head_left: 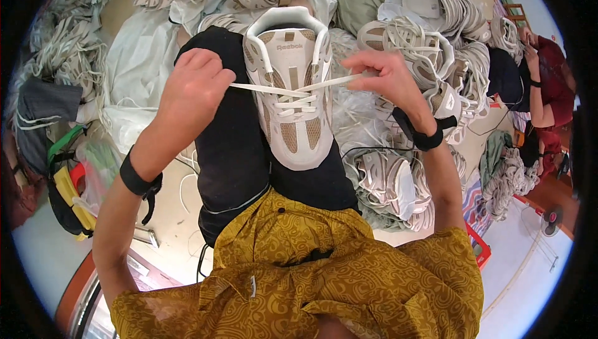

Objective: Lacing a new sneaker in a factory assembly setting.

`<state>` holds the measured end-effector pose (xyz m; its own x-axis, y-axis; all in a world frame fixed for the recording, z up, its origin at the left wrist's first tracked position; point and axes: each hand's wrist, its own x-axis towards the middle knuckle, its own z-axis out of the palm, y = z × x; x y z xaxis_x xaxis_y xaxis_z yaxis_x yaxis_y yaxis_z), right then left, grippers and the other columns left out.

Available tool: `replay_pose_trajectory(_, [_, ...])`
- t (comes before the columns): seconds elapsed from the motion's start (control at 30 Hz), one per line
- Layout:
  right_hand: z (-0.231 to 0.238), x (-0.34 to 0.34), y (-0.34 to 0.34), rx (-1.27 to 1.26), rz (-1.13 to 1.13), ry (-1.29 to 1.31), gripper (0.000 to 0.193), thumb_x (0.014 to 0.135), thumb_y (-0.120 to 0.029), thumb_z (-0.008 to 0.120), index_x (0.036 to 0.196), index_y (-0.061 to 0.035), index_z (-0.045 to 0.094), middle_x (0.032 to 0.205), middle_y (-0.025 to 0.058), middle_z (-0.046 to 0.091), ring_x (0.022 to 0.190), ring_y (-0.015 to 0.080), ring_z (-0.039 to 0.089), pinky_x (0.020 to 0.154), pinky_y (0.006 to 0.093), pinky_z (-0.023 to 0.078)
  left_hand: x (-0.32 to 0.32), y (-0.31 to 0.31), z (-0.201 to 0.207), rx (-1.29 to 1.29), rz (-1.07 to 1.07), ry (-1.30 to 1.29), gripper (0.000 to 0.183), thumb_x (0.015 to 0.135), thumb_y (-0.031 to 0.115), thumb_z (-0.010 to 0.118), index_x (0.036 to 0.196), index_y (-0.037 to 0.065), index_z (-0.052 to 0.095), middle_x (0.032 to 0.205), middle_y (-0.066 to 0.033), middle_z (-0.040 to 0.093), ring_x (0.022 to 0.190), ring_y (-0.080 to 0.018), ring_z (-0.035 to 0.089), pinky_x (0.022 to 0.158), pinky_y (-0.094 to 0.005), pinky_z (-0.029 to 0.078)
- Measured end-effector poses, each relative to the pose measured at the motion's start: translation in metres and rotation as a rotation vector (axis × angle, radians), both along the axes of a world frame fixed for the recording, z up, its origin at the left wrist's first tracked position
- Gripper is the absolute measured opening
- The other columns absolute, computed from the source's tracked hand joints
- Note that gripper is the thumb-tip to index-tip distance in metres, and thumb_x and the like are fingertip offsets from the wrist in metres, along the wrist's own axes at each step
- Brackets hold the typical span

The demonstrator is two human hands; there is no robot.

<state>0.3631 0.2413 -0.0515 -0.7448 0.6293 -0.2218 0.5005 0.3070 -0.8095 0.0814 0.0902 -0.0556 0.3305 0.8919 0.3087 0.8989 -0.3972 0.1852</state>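
Note:
A white and beige sneaker upper (300,133) lies across my legs in black trousers, its toe toward me and its opening away. White laces (293,92) cross over its lower eyelets. My left hand (197,84) is closed in a fist on one lace end, to the left of the shoe. On the right, my right hand (381,76) pinches the other lace end between thumb and fingers. Both lace ends stretch taut outward from the shoe. Whether the shoe has a sole cannot be seen.
Stacks of similar shoe uppers (436,12) lie around my knees, with more (392,183) to the right. A white plastic sheet (134,59) covers the left side. A yellow and black bag (70,196) sits at left. Another person (548,84) is at far right.

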Motion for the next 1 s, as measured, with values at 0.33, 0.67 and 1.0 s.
replay_pose_trajectory(0.33, [-0.001,0.025,0.003,0.087,0.036,-0.051,0.026,0.065,-0.014,0.071,0.089,-0.0038,0.065,0.065,0.0046,0.058,0.06,0.0122,0.052,0.057,0.025,0.043,-0.055,-0.034,0.014,-0.137,0.228,-0.027,0.019,0.07,0.004,0.06,0.089,0.004,0.059,0.079,-0.0094,0.058,0.079,-0.0274,0.053,0.073,-0.036,0.041])
replay_pose_trajectory(0.67, [0.022,0.063,-0.011,0.592,0.063,-0.084,0.01,0.07,-0.01,0.063,0.077,-0.0033,0.061,0.069,0.0082,0.058,0.063,0.0235,0.055,0.059,0.0312,0.043,-0.102,-0.09,-0.008,-0.192,0.434,0.357,0.016,0.074,0.013,0.06,0.089,0.007,0.058,0.073,-0.0075,0.054,0.077,-0.0245,0.051,0.071,-0.0358,0.04])
replay_pose_trajectory(1.0, [0.047,0.095,-0.005,1.029,0.042,-0.11,0.007,0.066,-0.012,0.065,0.07,-0.0081,0.061,0.069,0.0018,0.056,0.073,0.0199,0.053,0.065,0.0327,0.038,-0.116,-0.085,-0.021,-0.058,0.566,0.071,0.017,0.081,0.021,0.056,0.09,0.007,0.062,0.047,-0.0097,0.05,0.04,-0.022,0.051,0.042,-0.0332,0.04])
